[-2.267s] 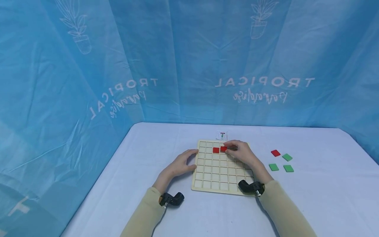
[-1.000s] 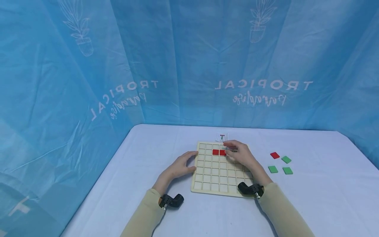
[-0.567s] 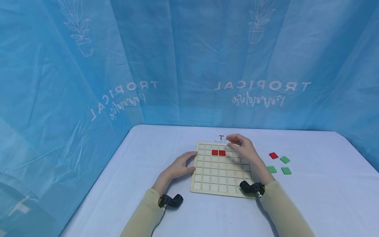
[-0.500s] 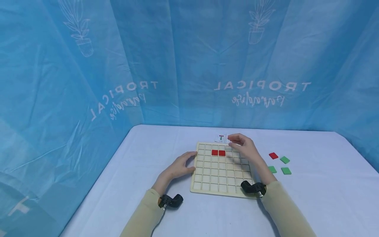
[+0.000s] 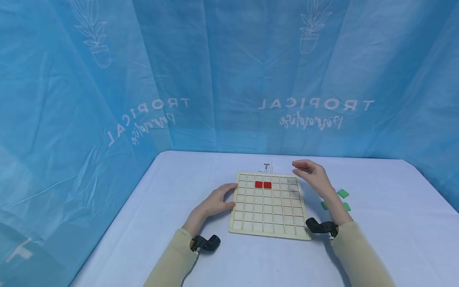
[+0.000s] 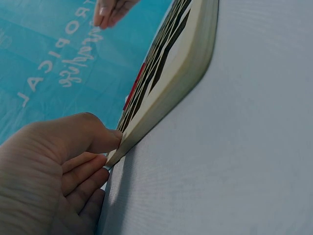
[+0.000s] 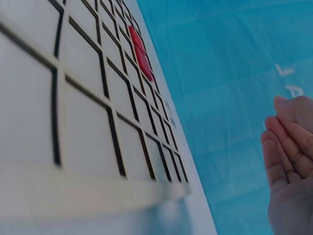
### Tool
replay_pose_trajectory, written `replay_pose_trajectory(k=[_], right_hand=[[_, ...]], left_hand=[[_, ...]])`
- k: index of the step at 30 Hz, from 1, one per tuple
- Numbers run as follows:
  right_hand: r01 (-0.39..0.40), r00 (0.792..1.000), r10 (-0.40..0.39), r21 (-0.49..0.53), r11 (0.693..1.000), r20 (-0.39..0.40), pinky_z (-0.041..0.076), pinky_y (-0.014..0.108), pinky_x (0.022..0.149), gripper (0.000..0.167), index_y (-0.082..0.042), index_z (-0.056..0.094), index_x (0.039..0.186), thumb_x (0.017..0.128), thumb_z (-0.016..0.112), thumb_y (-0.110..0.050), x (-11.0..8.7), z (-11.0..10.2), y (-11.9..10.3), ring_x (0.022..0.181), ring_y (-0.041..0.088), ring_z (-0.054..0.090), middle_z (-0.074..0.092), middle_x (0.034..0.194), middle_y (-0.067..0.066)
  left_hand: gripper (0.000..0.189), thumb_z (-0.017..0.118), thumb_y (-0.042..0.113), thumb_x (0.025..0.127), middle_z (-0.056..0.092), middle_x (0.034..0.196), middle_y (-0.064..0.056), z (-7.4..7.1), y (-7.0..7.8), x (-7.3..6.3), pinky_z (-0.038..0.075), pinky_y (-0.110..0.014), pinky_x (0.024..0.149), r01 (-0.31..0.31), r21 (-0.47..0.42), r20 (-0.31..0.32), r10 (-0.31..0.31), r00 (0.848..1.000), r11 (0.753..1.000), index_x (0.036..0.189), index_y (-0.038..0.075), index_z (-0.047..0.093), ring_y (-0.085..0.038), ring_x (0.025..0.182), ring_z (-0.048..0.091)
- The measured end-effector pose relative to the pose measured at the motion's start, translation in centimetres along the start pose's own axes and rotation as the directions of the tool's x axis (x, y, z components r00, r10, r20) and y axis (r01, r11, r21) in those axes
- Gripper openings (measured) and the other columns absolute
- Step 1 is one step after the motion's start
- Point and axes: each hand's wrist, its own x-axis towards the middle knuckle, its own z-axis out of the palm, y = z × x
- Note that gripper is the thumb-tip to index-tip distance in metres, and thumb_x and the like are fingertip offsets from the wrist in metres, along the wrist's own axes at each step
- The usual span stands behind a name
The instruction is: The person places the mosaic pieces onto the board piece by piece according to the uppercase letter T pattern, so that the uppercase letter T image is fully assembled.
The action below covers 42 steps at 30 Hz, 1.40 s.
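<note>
A pale wooden grid board (image 5: 263,234) lies flat on the table with two red square tiles (image 5: 263,185) side by side in the second row from the far edge. My left hand (image 5: 214,200) touches the board's left edge with thumb and fingertips, the fingers loosely bent; the left wrist view shows the thumb (image 6: 105,139) right at the rim. My right hand (image 5: 312,175) hovers beyond the board's far right corner, holding nothing. Its fingers (image 7: 293,147) are relaxed and close together in the right wrist view.
Loose green tiles (image 5: 343,193) lie right of the board, partly behind my right forearm, with a mostly hidden red one. A small printed card (image 5: 266,167) with a T pattern sits past the far edge. Blue curtains (image 5: 233,79) surround the white table (image 5: 197,167).
My right hand has let go of the second red tile, now flat in its cell, and moved up and right off the board. The left hand stays at the edge.
</note>
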Motion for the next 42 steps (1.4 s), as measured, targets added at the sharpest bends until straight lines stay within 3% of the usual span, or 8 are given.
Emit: replay_pose_trajectory(k=[3, 7, 15, 20, 22, 29, 35, 42], right_hand=[[0.028, 0.999, -0.029, -0.015, 0.999, -0.04, 0.049, 0.018, 0.084, 0.039, -0.002, 0.06, 0.121, 0.09, 0.065, -0.025, -0.2, -1.3, 1.1, 0.111, 0.025, 0.055, 0.059, 0.121, 0.014], [0.029, 0.992, -0.036, -0.059, 0.998, -0.118, 0.05, 0.015, 0.082, 0.04, -0.014, 0.063, 0.12, 0.088, 0.066, -0.038, 0.2, -3.2, 4.7, 0.107, 0.014, 0.057, 0.061, 0.117, 0.004], [-0.079, 0.979, 0.04, -0.19, 0.979, -0.201, 0.049, 0.012, 0.081, 0.041, -0.021, 0.06, 0.121, 0.087, 0.067, -0.041, 0.1, -6.7, 9.3, 0.105, 0.015, 0.058, 0.059, 0.116, -0.001], [-0.123, 0.975, 0.069, -0.259, 0.958, -0.21, 0.048, 0.009, 0.078, 0.042, -0.02, 0.059, 0.122, 0.087, 0.065, -0.042, -1.1, -8.2, 9.1, 0.103, 0.013, 0.058, 0.059, 0.116, 0.0], [-0.133, 0.977, 0.081, -0.267, 0.955, -0.198, 0.051, 0.016, 0.081, 0.048, -0.015, 0.057, 0.125, 0.088, 0.063, -0.044, -1.9, -8.4, 7.9, 0.105, 0.018, 0.057, 0.058, 0.118, 0.006], [-0.239, 0.954, 0.172, -0.275, 0.931, -0.246, 0.049, 0.014, 0.082, 0.06, -0.008, 0.055, 0.127, 0.087, 0.058, -0.053, -4.6, -8.3, 4.0, 0.111, 0.026, 0.053, 0.056, 0.123, 0.012], [-0.268, 0.947, 0.195, -0.29, 0.919, -0.256, 0.045, 0.049, 0.096, 0.059, -0.004, 0.053, 0.13, 0.091, 0.057, -0.048, -5.1, -8.5, 4.1, 0.118, 0.034, 0.048, 0.052, 0.129, 0.018], [-0.285, 0.944, 0.217, -0.281, 0.916, -0.249, 0.04, 0.056, 0.098, 0.059, -0.003, 0.054, 0.129, 0.091, 0.056, -0.047, -5.3, -8.2, 5.7, 0.122, 0.038, 0.045, 0.051, 0.131, 0.021]], left_hand=[[0.065, 0.064, 0.016, 0.084, 0.04, 0.144, -0.013, 0.0, -0.1, 0.1, 0.027, -0.042, 0.111, -0.009, 0.0, 0.002, 0.009, 1.0, 1.0, 0.143, 0.003, 0.038, -0.028, 0.135, 0.032], [0.065, 0.064, 0.016, 0.084, 0.04, 0.144, -0.012, 0.0, -0.1, 0.1, 0.027, -0.041, 0.111, -0.009, 0.001, 0.001, 0.009, 1.0, 1.0, 0.143, 0.003, 0.038, -0.028, 0.135, 0.032], [0.065, 0.064, 0.016, 0.084, 0.041, 0.144, -0.011, 0.2, 0.1, 0.0, 0.027, -0.041, 0.111, 0.005, -0.004, -0.007, -0.005, 1.0, 1.0, 0.143, 0.004, 0.039, -0.027, 0.135, 0.032], [0.065, 0.063, 0.017, 0.083, 0.041, 0.144, -0.01, 0.2, 0.0, 0.1, 0.028, -0.042, 0.111, 0.023, 0.01, -0.009, -0.023, 1.0, 1.0, 0.143, 0.006, 0.039, -0.027, 0.135, 0.032], [0.066, 0.063, 0.018, 0.083, 0.041, 0.144, -0.01, 0.2, 0.1, 0.1, 0.028, -0.042, 0.111, 0.031, 0.017, -0.011, -0.03, 0.999, 0.999, 0.143, 0.007, 0.04, -0.027, 0.135, 0.032], [0.066, 0.063, 0.018, 0.082, 0.041, 0.144, -0.009, 0.2, 0.2, 0.1, 0.028, -0.042, 0.111, 0.038, 0.014, -0.01, -0.038, 0.999, 0.999, 0.143, 0.007, 0.04, -0.026, 0.135, 0.032], [0.066, 0.063, 0.018, 0.082, 0.041, 0.144, -0.009, 0.2, 0.2, 0.1, 0.028, -0.042, 0.111, 0.039, 0.012, -0.009, -0.038, 0.999, 0.999, 0.143, 0.007, 0.039, -0.026, 0.135, 0.032], [0.066, 0.063, 0.018, 0.082, 0.04, 0.144, -0.011, 0.1, 0.1, 0.1, 0.027, -0.042, 0.111, 0.024, 0.009, -0.005, -0.024, 1.0, 1.0, 0.143, 0.005, 0.039, -0.027, 0.135, 0.032]])
